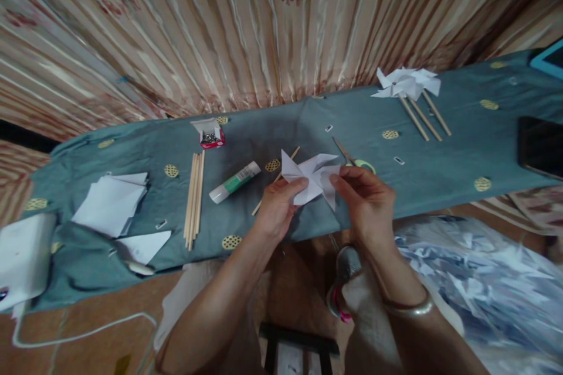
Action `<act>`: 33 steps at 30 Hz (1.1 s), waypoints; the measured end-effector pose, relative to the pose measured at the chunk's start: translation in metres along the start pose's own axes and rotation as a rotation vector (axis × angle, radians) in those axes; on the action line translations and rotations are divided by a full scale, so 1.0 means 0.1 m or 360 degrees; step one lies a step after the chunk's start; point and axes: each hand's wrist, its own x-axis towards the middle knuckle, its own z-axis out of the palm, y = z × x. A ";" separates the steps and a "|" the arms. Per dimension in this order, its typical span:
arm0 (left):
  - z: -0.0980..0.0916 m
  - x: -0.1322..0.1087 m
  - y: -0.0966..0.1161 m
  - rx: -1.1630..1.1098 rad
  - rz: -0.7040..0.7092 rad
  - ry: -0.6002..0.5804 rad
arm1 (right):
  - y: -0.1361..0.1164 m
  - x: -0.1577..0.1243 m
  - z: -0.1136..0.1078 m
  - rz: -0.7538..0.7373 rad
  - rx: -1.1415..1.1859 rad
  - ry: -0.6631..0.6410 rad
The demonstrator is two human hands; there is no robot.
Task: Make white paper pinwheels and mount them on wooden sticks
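Both hands meet over the near edge of a table covered in blue-grey cloth [440, 170]. The left hand [278, 206] and the right hand [366, 199] each pinch one side of a folded white paper pinwheel [313, 180], fingers closed on it and holding it just above the cloth. Just behind the pinwheel lie a single wooden stick [276, 179] and a pair of scissors [354, 159]. To the left sit a glue stick [234, 181], a bundle of wooden sticks [194, 199] and, farther back, a small open box of pins [210, 133]. Farther left lies a stack of white paper squares [109, 204]. Well apart, at the far right of the table, lie finished pinwheels on sticks [411, 91].
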 end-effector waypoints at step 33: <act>-0.05 0.00 -0.05 0.0197 0.0097 0.0006 | -0.04 -0.11 -0.12 -0.1260 -0.1326 -0.0403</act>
